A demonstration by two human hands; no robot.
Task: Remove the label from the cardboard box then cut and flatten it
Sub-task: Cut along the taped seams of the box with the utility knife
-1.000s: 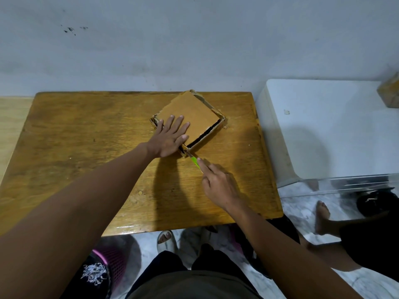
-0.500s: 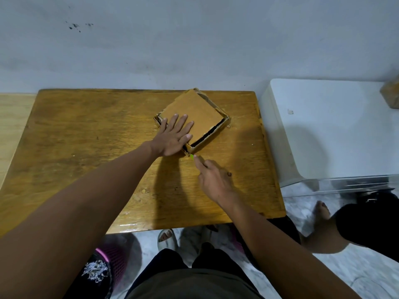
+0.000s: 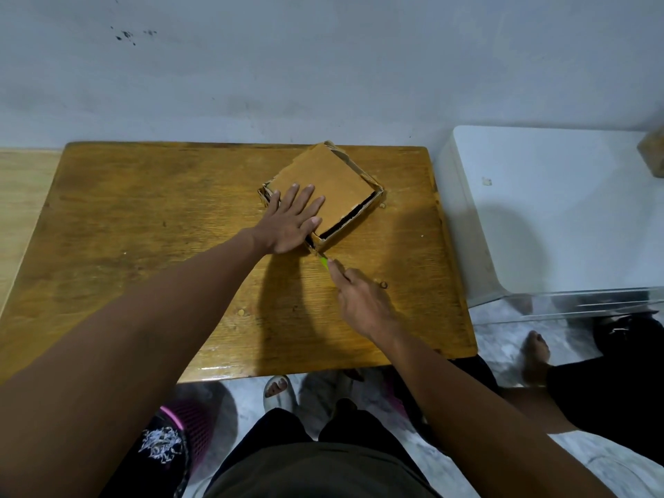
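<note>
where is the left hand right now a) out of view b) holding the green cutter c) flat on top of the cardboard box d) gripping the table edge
c: the left hand lies spread, palm down, on the cardboard box, while the right hand holds the green cutter.

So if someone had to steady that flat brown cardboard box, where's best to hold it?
Press down on the flat brown cardboard box lid from above, on its left part, as the left hand does. The wide, level top suits a palm, away from the green-handled knife at the near corner.

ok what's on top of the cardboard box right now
The left hand lies flat on the cardboard box, pressing its top panel. Whatever is under the palm and inside the dark gap is hidden.
</note>
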